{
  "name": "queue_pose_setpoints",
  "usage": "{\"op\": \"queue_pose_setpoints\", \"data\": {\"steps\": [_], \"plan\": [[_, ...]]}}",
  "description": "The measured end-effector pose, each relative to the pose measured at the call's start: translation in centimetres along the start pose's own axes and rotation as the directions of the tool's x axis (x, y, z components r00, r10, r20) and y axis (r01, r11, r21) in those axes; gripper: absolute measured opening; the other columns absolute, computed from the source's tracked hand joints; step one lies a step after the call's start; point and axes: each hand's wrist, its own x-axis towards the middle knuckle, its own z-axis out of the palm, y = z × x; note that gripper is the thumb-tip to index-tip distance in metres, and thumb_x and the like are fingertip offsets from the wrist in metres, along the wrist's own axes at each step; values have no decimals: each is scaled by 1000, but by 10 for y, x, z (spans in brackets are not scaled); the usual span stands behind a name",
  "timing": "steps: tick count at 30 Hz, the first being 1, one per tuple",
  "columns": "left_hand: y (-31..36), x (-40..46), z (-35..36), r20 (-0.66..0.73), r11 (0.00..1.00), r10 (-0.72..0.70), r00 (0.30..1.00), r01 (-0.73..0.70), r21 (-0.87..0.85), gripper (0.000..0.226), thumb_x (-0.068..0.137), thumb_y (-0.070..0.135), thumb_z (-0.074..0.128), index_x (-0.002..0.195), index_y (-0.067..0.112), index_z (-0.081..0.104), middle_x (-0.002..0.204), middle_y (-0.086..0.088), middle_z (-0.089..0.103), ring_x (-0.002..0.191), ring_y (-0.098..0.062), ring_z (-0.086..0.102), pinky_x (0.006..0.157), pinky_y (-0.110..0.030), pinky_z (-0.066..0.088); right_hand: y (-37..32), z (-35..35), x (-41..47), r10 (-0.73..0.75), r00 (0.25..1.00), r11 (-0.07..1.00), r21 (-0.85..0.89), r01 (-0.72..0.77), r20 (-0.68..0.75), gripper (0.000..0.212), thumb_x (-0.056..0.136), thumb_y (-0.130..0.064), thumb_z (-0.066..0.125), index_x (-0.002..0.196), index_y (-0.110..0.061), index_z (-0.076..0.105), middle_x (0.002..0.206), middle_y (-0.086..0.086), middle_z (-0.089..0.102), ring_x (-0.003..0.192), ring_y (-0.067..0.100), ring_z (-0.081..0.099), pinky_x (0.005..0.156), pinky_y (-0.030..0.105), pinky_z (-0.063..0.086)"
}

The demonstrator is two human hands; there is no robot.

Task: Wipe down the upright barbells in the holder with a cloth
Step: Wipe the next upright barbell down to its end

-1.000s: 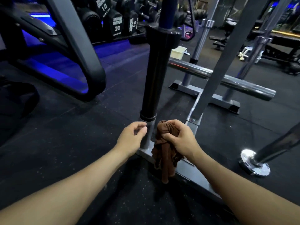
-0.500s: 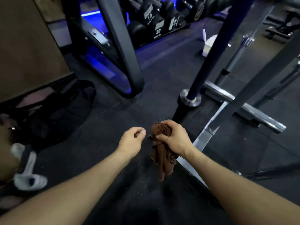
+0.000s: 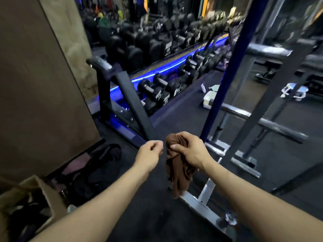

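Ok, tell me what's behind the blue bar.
Behind the blue upright barbell, a white container sits on the dark floor, with a dumbbell rack further back. The bar's lower end is hidden behind the right hand.

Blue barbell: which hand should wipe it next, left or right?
Right, probably. The right hand already grips the brown cloth and sits just beside the blue barbell. The left hand holds nothing and is farther from it.
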Motion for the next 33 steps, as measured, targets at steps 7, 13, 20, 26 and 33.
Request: {"op": "queue_pose_setpoints", "data": {"steps": [7,13,20,26,33], "plan": [[120,-43,25,135,974,225,965,-218,-64,17,97,28,50,96,23,66,89,2,67,75,-10,58,57,-20,41,-82,-101,-29,-73,975,997,-50,64,-209,25,80,-21,75,102,-15,66,90,-4,66,86,10,58,66,10,38],[196,-115,69,158,924,378,912,-360,-129,17,100,21,43,104,16,59,87,7,62,76,-1,56,61,-14,43,-117,-196,-90,-230,930,970,-144,196,-288,24,80,-15,74,103,-11,68,91,1,67,84,10,56,69,12,37],[256,-187,155,153,862,503,851,-482,-157,22,98,18,48,105,4,65,81,0,63,70,-5,55,62,-16,44,-119,-303,-167,-280,891,955,-195,223,-356,24,78,-16,76,100,-14,69,88,-2,66,85,12,60,76,22,42],[279,-220,218,147,804,594,791,-588,-84,17,95,22,54,99,13,67,89,-4,66,81,-15,56,78,-32,45,-89,-372,-217,-227,871,966,-217,143,-435,20,77,-19,77,95,-15,69,86,-2,65,85,15,60,74,24,41],[321,-222,260,144,692,718,681,-721,-36,12,94,16,56,102,13,64,85,6,61,72,-3,53,66,-11,41,-59,-432,-227,-50,723,998,-65,7,-689,22,79,-27,76,92,-12,67,87,2,66,85,19,59,68,25,35]]}}
